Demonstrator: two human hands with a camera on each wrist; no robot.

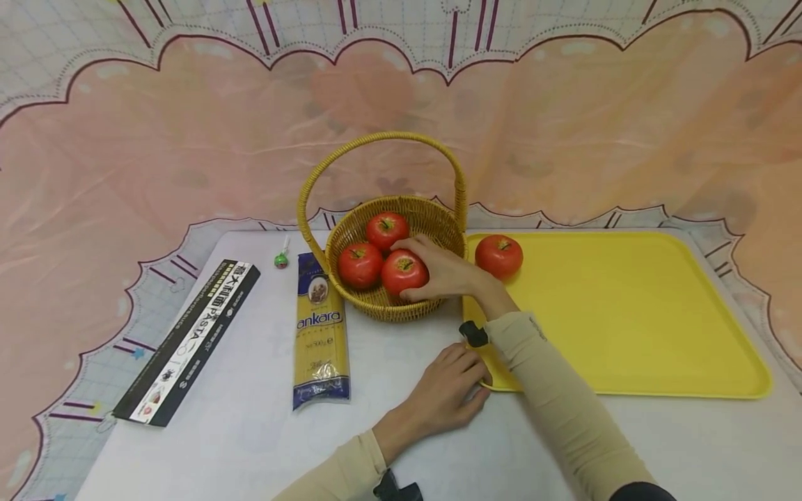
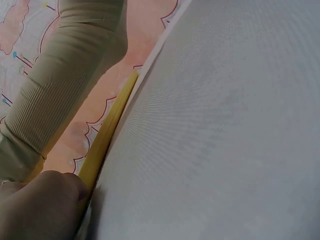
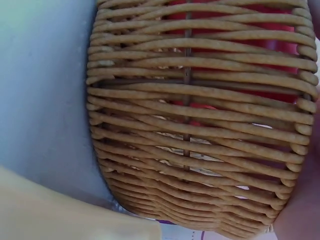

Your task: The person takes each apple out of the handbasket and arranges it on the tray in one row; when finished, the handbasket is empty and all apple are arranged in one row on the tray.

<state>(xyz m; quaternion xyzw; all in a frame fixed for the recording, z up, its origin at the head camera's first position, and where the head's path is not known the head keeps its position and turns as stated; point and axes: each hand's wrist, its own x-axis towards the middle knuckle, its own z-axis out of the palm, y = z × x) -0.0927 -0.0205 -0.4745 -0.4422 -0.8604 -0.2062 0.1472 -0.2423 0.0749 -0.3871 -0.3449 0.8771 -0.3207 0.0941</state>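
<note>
Inside the wicker basket point(image 1: 401, 313), my right hand point(image 1: 445, 270) grips the front right red apple point(image 1: 399, 273), thumb at its lower side and fingers over the top. Beside it in the basket are a left apple point(image 1: 360, 266) and a rear apple point(image 1: 387, 228). The right wrist view shows the basket's woven wall point(image 3: 200, 125) up close, with red showing through the gaps. My left hand point(image 1: 438, 390) holds the near left corner of the yellow tray point(image 1: 626, 313); the left wrist view has its fingers at the tray's edge point(image 2: 102, 142). Another apple point(image 1: 498, 256) sits at the tray's far left corner.
The basket's tall handle point(image 1: 382, 136) arches over the apples. A yellow and blue pasta packet point(image 1: 321, 334) lies left of the basket. Further left are a green-wrapped lollipop point(image 1: 281, 260) and a long black pasta box point(image 1: 188, 341). A patterned curtain point(image 1: 250, 139) hangs behind the table.
</note>
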